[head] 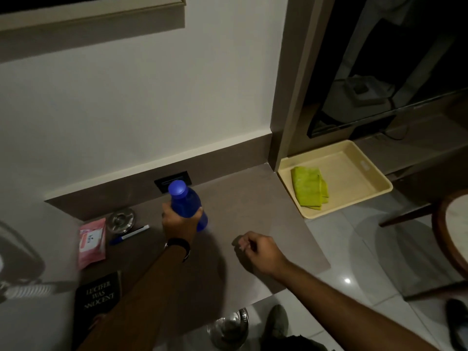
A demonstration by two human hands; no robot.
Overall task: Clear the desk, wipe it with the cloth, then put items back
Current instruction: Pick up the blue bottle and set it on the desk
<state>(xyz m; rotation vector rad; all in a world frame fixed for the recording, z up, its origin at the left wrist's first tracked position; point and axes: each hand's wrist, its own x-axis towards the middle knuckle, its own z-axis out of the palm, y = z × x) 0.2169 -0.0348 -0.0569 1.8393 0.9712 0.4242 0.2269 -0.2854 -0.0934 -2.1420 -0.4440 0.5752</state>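
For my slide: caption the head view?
Left hand grips blue bottle on desk; green cloth waits in tray.

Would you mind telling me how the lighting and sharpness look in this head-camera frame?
Head view: dim overall, the wall brightest; the arms throw soft shadows on the desk; a small glare spot sits on the floor tiles; the far-left edge is smeared and bent by the wide lens; the bottle in the left hand and the cloth stay fairly sharp.
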